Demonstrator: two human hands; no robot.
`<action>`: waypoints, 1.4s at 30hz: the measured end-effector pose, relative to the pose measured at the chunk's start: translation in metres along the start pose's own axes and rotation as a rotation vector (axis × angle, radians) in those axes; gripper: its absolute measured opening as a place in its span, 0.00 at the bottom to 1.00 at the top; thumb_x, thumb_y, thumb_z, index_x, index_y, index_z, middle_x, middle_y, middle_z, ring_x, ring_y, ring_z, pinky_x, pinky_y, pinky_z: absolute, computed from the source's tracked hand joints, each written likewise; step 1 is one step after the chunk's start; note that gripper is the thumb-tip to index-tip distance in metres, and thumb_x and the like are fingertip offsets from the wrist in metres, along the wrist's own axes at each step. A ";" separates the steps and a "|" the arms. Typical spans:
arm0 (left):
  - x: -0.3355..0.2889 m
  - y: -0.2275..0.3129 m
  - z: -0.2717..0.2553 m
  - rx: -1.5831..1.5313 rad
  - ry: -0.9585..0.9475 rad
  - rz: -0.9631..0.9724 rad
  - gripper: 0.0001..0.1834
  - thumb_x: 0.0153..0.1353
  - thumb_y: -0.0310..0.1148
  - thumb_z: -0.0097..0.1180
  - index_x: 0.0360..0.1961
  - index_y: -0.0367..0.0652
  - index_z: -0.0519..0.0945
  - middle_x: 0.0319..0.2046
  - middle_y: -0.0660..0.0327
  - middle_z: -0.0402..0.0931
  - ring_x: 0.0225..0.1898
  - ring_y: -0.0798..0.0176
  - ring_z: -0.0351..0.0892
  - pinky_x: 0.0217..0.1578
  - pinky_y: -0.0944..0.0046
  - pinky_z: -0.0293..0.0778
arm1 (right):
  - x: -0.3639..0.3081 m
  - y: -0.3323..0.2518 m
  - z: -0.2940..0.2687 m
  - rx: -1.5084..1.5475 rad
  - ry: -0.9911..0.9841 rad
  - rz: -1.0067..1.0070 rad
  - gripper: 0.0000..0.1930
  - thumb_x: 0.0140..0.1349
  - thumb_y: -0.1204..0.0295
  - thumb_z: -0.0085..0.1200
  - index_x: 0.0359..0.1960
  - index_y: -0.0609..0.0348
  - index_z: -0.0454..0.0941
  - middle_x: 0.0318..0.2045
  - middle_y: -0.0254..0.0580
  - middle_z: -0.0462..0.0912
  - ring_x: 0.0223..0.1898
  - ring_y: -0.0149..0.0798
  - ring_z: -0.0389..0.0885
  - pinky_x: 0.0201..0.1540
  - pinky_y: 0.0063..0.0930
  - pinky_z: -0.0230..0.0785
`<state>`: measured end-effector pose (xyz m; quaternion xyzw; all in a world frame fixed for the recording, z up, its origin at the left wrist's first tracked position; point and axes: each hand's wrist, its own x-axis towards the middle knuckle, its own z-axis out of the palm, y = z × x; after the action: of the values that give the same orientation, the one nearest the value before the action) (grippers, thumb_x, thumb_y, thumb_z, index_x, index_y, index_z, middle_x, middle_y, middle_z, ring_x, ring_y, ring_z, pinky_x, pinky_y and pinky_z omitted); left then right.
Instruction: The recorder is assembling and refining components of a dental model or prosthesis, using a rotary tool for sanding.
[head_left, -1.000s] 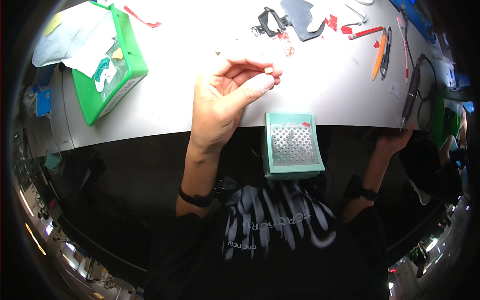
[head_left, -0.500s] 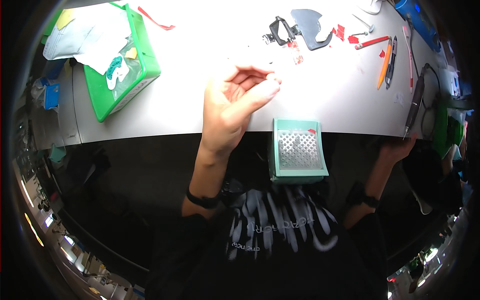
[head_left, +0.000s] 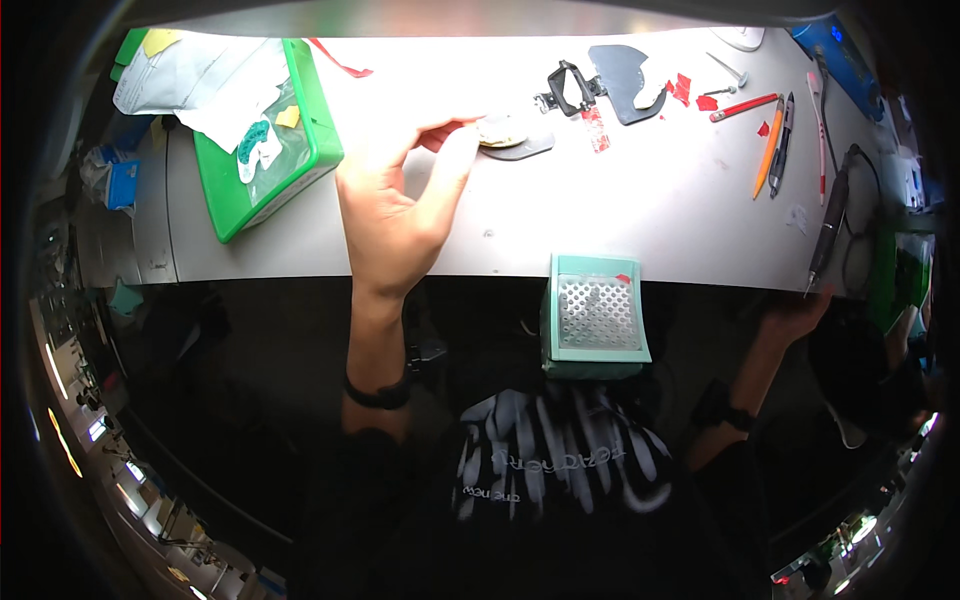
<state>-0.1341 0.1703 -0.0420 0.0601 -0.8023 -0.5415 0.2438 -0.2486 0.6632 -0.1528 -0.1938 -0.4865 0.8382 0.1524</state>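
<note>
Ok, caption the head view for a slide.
Left hand at a pale piece over a grey plate, green perforated tray lower in frame, right hand near a black tool.

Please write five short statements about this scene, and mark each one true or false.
1. The green plastic bin with white papers is left of the left hand. True.
2. The orange writing stick lies left of the slim black pen. True.
3. The left hand touches the orange writing stick. False: its fingertips are at the pale curved piece.
4. The right hand is nearer to the black pen-shaped tool than to the mint-green plastic box. True.
5. The mint-green plastic box is left of the left hand. False: it is to the right.
</note>
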 end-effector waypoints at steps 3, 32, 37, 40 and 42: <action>0.005 0.006 0.003 0.236 -0.101 0.107 0.13 0.61 0.18 0.62 0.48 0.31 0.84 0.40 0.56 0.87 0.41 0.66 0.83 0.47 0.68 0.76 | -0.001 0.001 0.002 -0.027 0.010 -0.033 0.29 0.75 0.55 0.44 0.66 0.67 0.69 0.63 0.51 0.74 0.64 0.47 0.72 0.67 0.44 0.64; 0.000 -0.011 0.017 0.305 -0.104 0.007 0.09 0.59 0.32 0.67 0.41 0.46 0.89 0.38 0.64 0.85 0.44 0.60 0.80 0.56 0.59 0.64 | 0.010 -0.003 -0.014 0.128 0.000 0.137 0.23 0.75 0.57 0.46 0.60 0.64 0.75 0.53 0.48 0.81 0.53 0.46 0.79 0.57 0.42 0.71; 0.005 -0.009 0.017 0.278 -0.069 0.090 0.08 0.56 0.30 0.67 0.38 0.44 0.87 0.37 0.64 0.84 0.46 0.59 0.79 0.58 0.57 0.63 | 0.015 -0.006 -0.018 0.119 -0.043 0.184 0.23 0.74 0.59 0.48 0.60 0.64 0.76 0.55 0.51 0.81 0.53 0.48 0.80 0.58 0.43 0.72; 0.005 -0.009 0.017 0.275 -0.047 0.096 0.08 0.56 0.31 0.67 0.37 0.44 0.87 0.36 0.64 0.83 0.45 0.58 0.78 0.57 0.57 0.64 | 0.017 -0.008 -0.022 0.091 -0.075 0.201 0.22 0.73 0.60 0.49 0.60 0.64 0.76 0.56 0.52 0.80 0.53 0.49 0.80 0.58 0.43 0.72; 0.005 -0.010 0.016 0.256 -0.047 0.093 0.07 0.56 0.31 0.67 0.36 0.44 0.87 0.36 0.64 0.83 0.45 0.58 0.78 0.56 0.57 0.64 | 0.019 -0.010 -0.025 0.067 -0.094 0.209 0.22 0.73 0.61 0.49 0.61 0.63 0.76 0.56 0.53 0.80 0.54 0.50 0.81 0.58 0.43 0.72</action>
<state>-0.1474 0.1778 -0.0540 0.0410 -0.8723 -0.4241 0.2399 -0.2521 0.6953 -0.1590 -0.1989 -0.4418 0.8735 0.0478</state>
